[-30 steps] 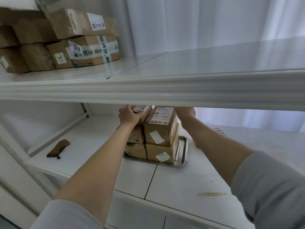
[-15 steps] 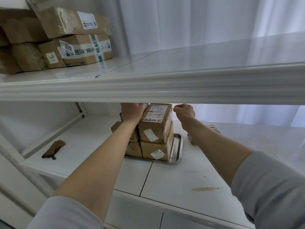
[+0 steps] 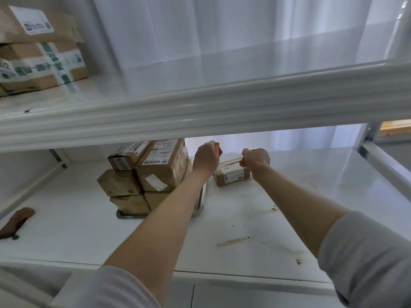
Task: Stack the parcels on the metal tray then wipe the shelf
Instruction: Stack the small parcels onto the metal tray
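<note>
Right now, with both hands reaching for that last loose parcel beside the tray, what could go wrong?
1. The stack on the metal tray is already three tiers high, close under the upper shelf edge; another parcel on top may not fit or could topple it.
2. The left forearm crosses just beside the stack and could knock it.
3. The loose parcel lies off the tray; right hand and left hand look curled, with no firm hold visible.

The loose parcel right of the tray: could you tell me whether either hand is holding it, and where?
The right hand touches the parcel at its top right edge; a grip cannot be told. The left hand holds nothing.
</note>
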The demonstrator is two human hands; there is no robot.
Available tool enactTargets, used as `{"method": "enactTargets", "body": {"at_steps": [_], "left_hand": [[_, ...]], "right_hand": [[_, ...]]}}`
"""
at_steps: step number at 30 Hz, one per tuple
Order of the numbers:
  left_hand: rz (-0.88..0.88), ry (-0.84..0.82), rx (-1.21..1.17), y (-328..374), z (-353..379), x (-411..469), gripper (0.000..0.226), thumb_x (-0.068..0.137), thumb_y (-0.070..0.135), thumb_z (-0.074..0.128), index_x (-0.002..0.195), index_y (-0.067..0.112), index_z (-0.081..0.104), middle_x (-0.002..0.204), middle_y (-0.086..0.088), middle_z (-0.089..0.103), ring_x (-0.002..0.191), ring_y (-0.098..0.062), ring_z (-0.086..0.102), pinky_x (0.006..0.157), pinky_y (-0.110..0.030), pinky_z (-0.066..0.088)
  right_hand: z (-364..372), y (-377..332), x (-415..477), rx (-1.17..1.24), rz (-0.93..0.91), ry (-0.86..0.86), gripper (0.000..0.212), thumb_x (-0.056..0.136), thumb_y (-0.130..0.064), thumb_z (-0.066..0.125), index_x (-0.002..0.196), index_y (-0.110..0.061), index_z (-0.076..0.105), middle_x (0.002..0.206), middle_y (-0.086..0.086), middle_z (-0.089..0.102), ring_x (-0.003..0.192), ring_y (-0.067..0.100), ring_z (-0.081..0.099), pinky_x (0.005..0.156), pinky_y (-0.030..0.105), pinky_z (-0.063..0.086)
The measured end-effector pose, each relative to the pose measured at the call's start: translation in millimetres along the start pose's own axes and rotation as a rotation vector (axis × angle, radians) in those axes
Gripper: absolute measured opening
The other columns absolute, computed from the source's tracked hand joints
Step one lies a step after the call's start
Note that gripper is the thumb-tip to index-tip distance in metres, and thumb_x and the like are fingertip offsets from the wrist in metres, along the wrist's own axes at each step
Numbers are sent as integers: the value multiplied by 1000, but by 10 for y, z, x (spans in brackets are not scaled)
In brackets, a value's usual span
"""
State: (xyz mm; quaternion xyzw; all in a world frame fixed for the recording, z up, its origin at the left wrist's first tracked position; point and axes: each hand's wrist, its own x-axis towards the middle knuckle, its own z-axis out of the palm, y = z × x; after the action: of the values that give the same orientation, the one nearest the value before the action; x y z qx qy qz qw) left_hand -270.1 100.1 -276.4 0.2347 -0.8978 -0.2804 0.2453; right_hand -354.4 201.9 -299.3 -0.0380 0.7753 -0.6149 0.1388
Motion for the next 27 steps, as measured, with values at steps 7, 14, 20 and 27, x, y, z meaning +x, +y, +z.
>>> {"method": "enactTargets", "body": {"at_steps": [7, 14, 20, 27], "left_hand": [[-83, -300, 212, -236, 600, 169, 39, 102, 23, 29, 126, 6, 53, 129, -19, 49, 120, -34, 47, 103, -41, 39], [-1, -236, 388, -396, 827, 306, 33, 99, 19, 31, 110, 9, 60, 114, -15, 61, 111, -31, 51, 87, -42, 50], [-86, -385, 397, -634, 934, 541, 69, 83, 33, 60, 140, 8, 30, 139, -16, 37, 131, -33, 31, 107, -41, 35], [-196, -539, 361, -757, 1073, 668, 108, 76, 50, 66, 151, 7, 0, 156, -17, 12, 145, -33, 9, 117, -45, 20]], "right_hand": [[-243, 360, 115, -24, 215, -190, 24, 94, -8, 54, 114, 4, 54, 82, 11, 55, 79, 21, 56, 71, 29, 51], [-235, 561, 288, -27, 248, -155, 26, 91, -4, 55, 117, 1, 59, 94, 11, 55, 90, 24, 53, 77, 31, 50], [-271, 619, 312, -47, 250, -117, 25, 91, -4, 53, 114, -4, 61, 103, 11, 55, 91, 23, 52, 72, 29, 46], [-444, 693, 298, -93, 270, -85, 22, 91, -5, 55, 111, -2, 64, 102, 12, 55, 89, 23, 52, 71, 29, 47]]}}
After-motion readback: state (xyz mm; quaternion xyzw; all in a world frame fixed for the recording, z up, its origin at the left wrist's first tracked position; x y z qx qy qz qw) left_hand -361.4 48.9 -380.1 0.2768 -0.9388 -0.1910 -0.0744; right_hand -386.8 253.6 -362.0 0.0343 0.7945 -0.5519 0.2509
